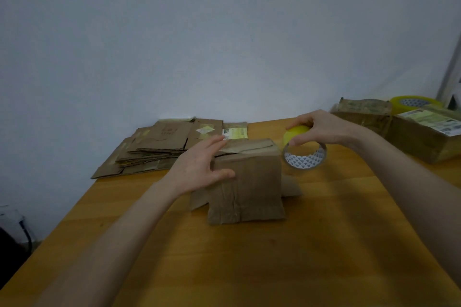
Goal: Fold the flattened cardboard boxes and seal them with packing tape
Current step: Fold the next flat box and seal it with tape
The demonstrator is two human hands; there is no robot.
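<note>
Creased brown cardboard forms the folded box [245, 182] standing mid-worktop [249, 269] of orange wood. Left hand [199, 167], fingers spread, rests against its side and top; right hand [321, 129] grips a yellowish tape roll [303, 151] just beside. Flattened boxes [159, 147] lie stacked behind, blurred.

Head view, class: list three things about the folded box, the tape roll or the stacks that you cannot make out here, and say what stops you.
1. Far side of the folded box: hidden by the box itself; the left hand covers its top-left corner.
2. Loose end of the tape roll: hidden under the right hand.
3. Printing on the flattened boxes and on the label: too small and blurred to read.
</note>
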